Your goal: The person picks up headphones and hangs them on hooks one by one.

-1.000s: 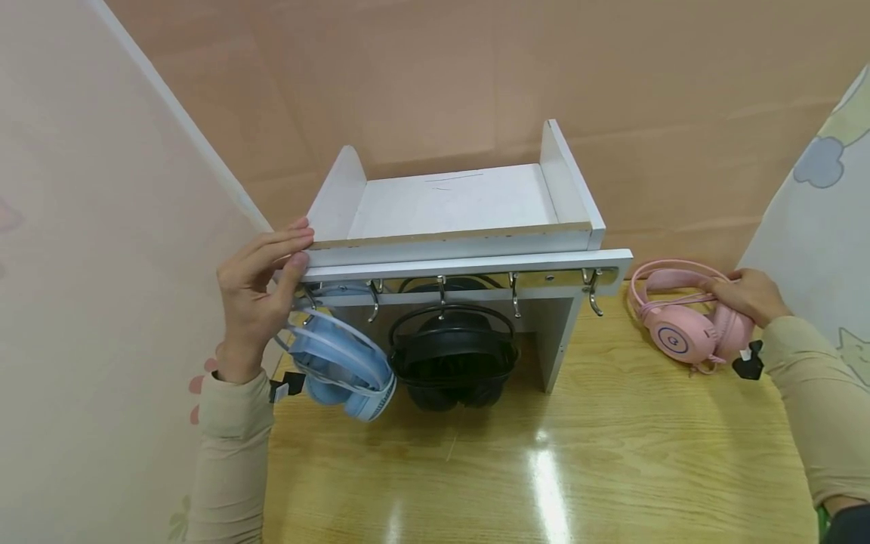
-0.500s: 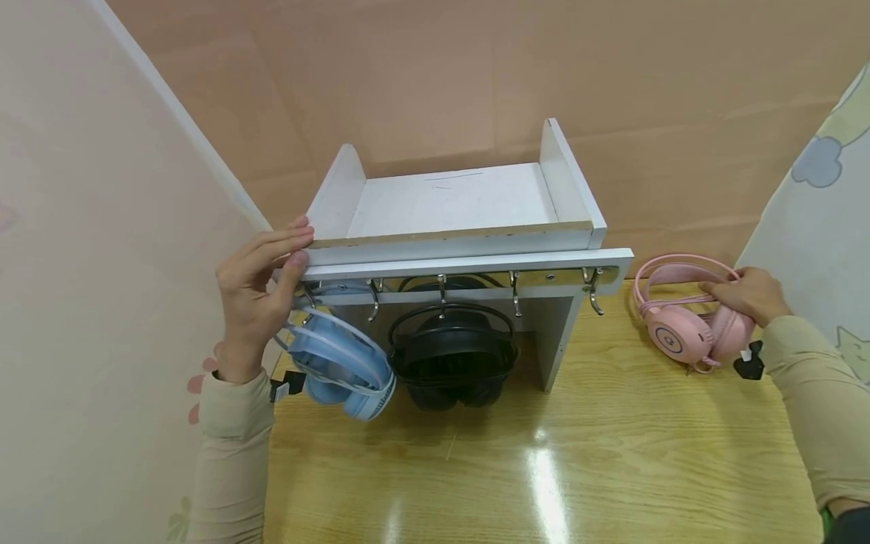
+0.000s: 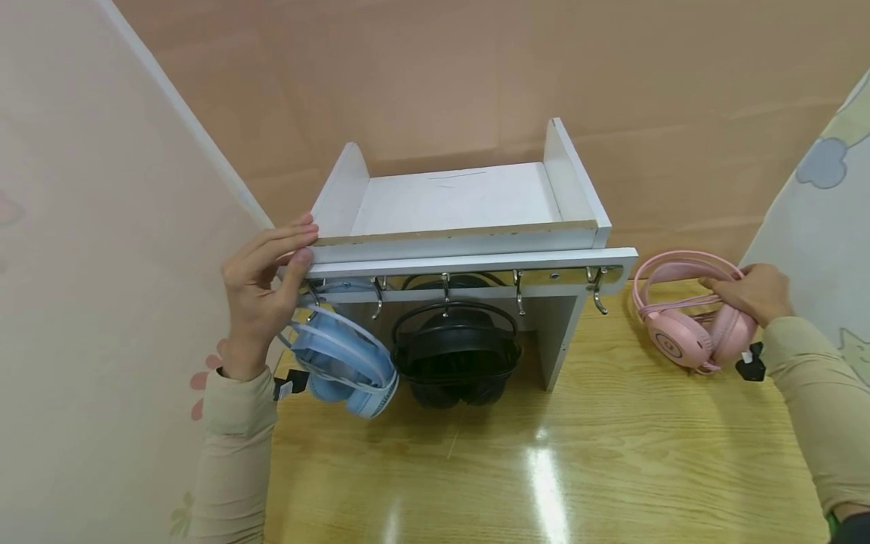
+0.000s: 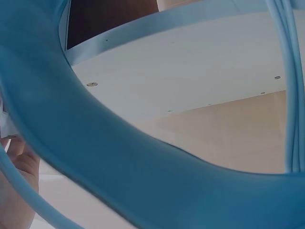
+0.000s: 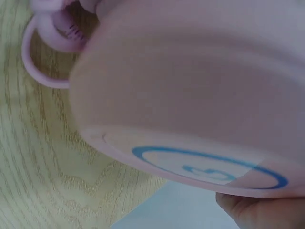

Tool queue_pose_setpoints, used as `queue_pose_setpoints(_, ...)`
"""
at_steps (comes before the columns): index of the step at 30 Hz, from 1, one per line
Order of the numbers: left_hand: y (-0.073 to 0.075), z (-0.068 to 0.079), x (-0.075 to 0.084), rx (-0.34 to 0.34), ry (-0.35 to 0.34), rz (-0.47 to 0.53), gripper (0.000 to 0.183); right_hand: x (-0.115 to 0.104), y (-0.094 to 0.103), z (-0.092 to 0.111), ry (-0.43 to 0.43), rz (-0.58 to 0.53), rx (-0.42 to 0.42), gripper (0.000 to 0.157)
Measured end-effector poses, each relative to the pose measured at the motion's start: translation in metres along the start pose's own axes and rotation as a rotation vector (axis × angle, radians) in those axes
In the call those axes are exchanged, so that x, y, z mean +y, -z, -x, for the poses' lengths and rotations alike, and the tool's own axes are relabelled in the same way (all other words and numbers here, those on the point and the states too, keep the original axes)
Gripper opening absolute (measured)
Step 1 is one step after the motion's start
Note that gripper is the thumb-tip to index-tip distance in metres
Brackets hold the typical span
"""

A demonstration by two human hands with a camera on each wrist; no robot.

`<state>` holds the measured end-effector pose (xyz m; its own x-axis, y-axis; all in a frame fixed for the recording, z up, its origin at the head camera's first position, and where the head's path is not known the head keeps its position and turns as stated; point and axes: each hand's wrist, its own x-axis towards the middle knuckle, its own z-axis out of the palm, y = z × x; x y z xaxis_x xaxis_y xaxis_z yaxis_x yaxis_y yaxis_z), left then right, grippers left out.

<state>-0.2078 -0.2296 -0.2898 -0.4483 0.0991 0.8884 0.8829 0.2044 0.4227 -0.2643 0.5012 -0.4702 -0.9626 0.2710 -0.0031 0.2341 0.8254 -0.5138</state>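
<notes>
At the left end of a white shelf with hooks (image 3: pixel 462 243), my left hand (image 3: pixel 261 283) grips the corner, fingers over the top edge and thumb at the front rail. Light blue headphones (image 3: pixel 347 359) hang from the hook rail just below that hand; their band (image 4: pixel 119 157) fills much of the left wrist view. My right hand (image 3: pixel 754 293) holds pink headphones (image 3: pixel 680 336) by an ear cup, close over the table at the right. A round logo marks the outer cup (image 5: pixel 209 164) in the right wrist view, where most of the hand is hidden.
Black headphones (image 3: pixel 455 344) hang from the middle of the rail. Several metal hooks (image 3: pixel 519 291) line it, the rightmost one (image 3: pixel 598 291) bearing nothing. The shelf stands on a wooden table (image 3: pixel 489 468), between patterned side panels (image 3: pixel 136 302) and a brown back wall (image 3: pixel 442 75).
The pink headphones have turned in my right hand's grip, their headband rising and the logo cup tipping downward. My left hand keeps its place on the shelf.
</notes>
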Motion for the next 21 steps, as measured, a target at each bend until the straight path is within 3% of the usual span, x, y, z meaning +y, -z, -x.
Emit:
queue_pose_setpoints(6,-0.0007,-0.0012,0.0003,-0.005,0.001,-0.001,0.017,0.0064,-0.0023,-0.0046,0.002,-0.037,0.051,0.074)
queue_pose_setpoints(21,0.0010,0.0001,0.0009,-0.012,0.010,-0.014,0.017,0.0026,-0.0006,-0.0047,0.040,-0.031,-0.009,0.068)
